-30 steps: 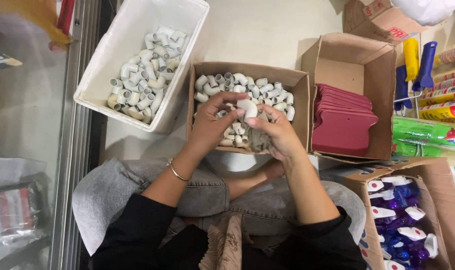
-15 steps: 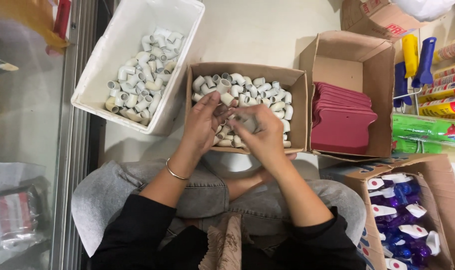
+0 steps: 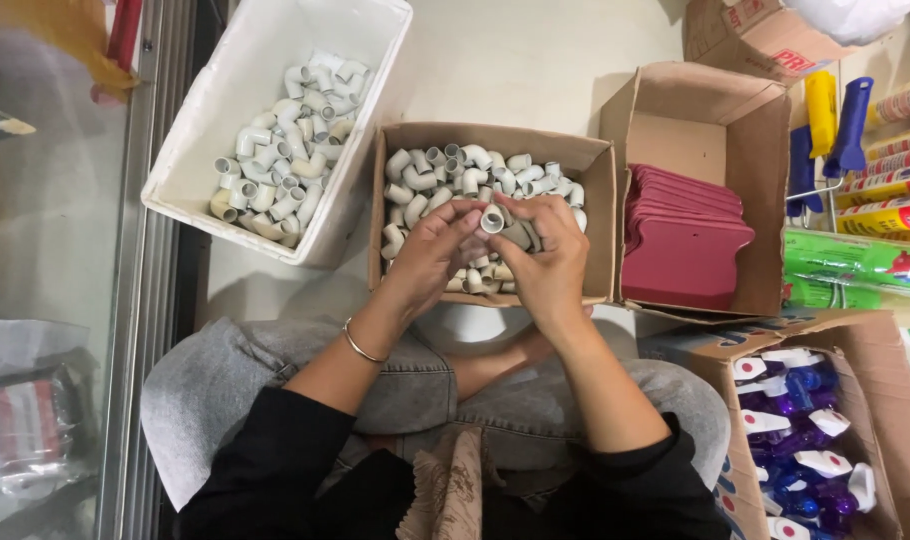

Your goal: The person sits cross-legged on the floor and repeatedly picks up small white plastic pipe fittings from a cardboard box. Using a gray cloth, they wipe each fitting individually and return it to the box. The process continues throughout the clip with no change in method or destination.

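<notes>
Fittings are handled over the cardboard box [image 3: 595, 215]: a white pipe elbow [image 3: 492, 218] is pinched by the left hand [image 3: 435, 248] against several more clutched in the right hand [image 3: 547, 262]. Pieces are best kept low above the box, so drops land inside.

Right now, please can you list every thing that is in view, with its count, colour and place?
pipe elbow: one, white, held between both hands
cardboard box: one, brown, centre, full of white elbows
plastic tub: one, white, upper left, partly filled with white elbows
red cards: a stack, dark red, in an open carton on the right
spray bottles: several, blue and purple with white triggers, carton at lower right
bracelet: one, metal, left wrist
left hand: over the cardboard box, fingers on the elbow
right hand: over the cardboard box, gripping the elbow
</notes>
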